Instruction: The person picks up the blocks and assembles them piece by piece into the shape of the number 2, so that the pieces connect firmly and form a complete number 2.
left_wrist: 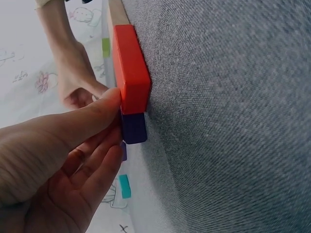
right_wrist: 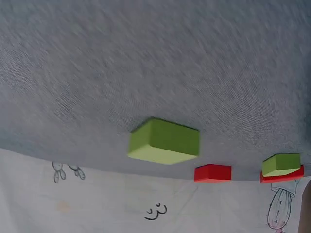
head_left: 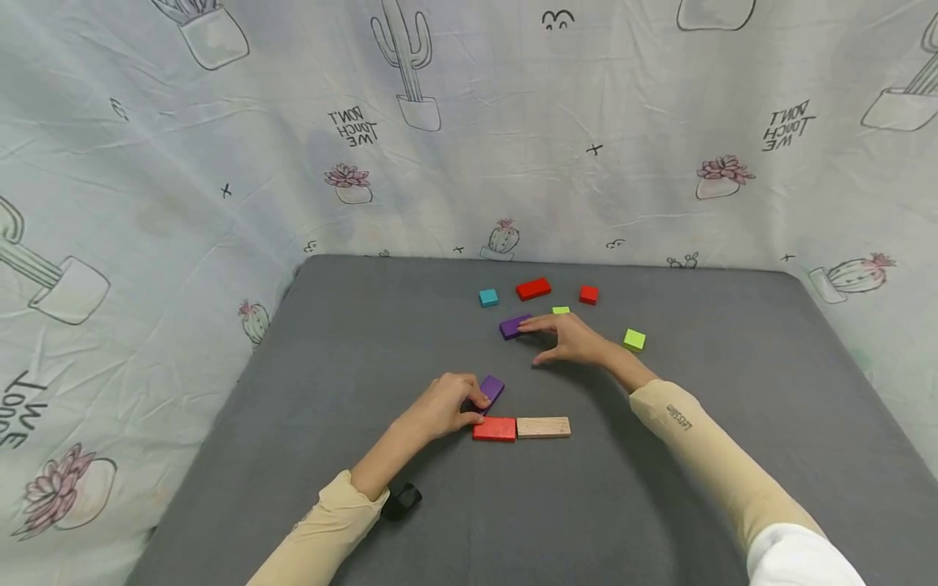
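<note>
My left hand (head_left: 443, 404) pinches a purple block (head_left: 492, 391) that lies slanted on the grey table. Its thumb is right at the corner of a red block (head_left: 494, 430), where the purple block (left_wrist: 133, 128) meets it in the left wrist view. A plain wooden block (head_left: 543, 427) lies end to end with the red one. Farther back, my right hand (head_left: 573, 338) reaches over the table with thumb and fingers spread. Its fingertips touch the right end of a second purple block (head_left: 512, 328), while the thumb stays apart from it.
Behind the right hand lie a small blue block (head_left: 488, 298), a red block (head_left: 533, 289), a red cube (head_left: 589, 295) and a partly covered lime block (head_left: 560, 310). Another lime block (head_left: 634, 340) lies beside the right wrist. A printed cloth (head_left: 454, 179) hangs behind the table.
</note>
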The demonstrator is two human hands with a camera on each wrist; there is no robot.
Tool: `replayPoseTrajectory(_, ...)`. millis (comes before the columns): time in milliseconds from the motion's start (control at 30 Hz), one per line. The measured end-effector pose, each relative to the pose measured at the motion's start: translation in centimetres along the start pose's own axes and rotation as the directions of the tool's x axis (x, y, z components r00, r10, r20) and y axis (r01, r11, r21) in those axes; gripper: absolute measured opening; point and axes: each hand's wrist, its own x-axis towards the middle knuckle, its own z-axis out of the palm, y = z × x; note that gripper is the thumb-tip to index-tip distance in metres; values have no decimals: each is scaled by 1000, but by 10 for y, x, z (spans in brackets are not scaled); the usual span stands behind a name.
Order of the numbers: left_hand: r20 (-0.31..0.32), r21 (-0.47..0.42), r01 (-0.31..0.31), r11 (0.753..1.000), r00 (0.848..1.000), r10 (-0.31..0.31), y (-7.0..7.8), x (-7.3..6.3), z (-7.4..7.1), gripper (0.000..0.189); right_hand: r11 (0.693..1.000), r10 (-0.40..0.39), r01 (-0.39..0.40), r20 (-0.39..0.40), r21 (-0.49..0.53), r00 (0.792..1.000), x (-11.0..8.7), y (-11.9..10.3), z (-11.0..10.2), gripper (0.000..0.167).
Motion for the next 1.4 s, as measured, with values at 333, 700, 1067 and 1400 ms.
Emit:
replayPoseTrajectory(333, -21, -7, -43, 999, 999, 43, -1, -1, 0, 21, 998, 70, -70, -63, -3, 996, 17, 8, -1, 51)
replayPoseTrajectory(700, 26, -26, 10, 1000, 1000, -9, -2, -1, 0, 23, 981, 175, -165, -96, 101, 980, 26, 18, 6, 40)
replayPoseTrajectory(1067, 33, -43, 5, 999, 999, -3, -2, 1, -3, 23, 986, 141, -129, -118, 102, 983, 27, 18, 1, 30)
replayPoseTrajectory(1400, 33, -38, 13, 999, 999, -11, -3, 1, -3, 23, 991, 59, -48, -88, 125, 994, 30, 4, -10, 31)
